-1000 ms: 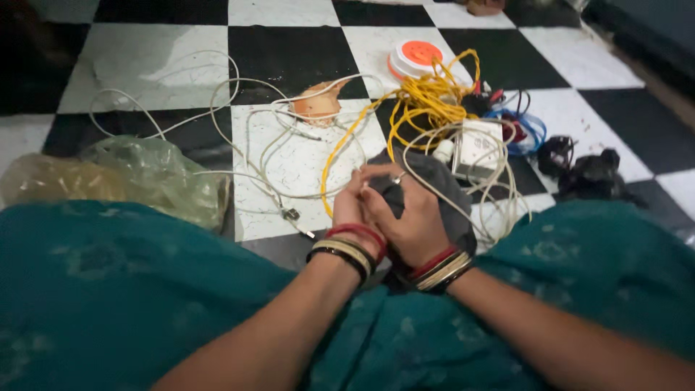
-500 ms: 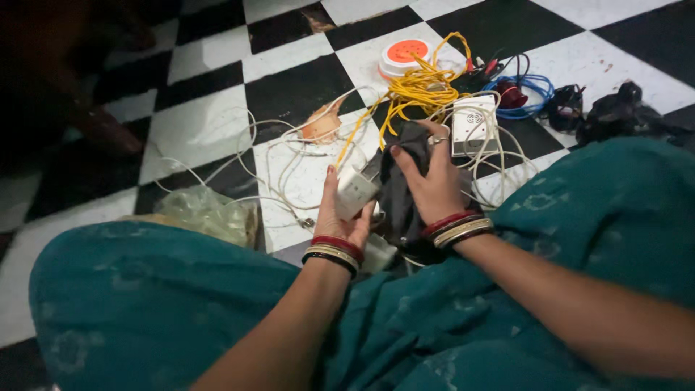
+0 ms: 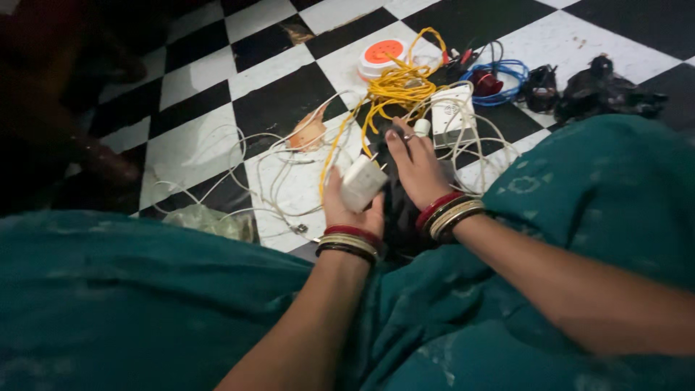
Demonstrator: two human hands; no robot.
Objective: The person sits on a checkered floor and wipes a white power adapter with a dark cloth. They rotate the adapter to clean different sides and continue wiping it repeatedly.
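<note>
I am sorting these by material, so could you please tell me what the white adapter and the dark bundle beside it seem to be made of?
White adapter in the left hand: apparently hard plastic, smooth, blocky with crisp edges. Dark bundle under the right hand: probably cloth, matte and folded.

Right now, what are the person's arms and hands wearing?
Both forearms are bare, with no sleeves on them. Each wrist carries a stack of bangles: red, gold-coloured and dark ones on the left hand and on the right hand. The right hand also has a ring on one finger. Teal patterned cloth covers the knees.
</note>
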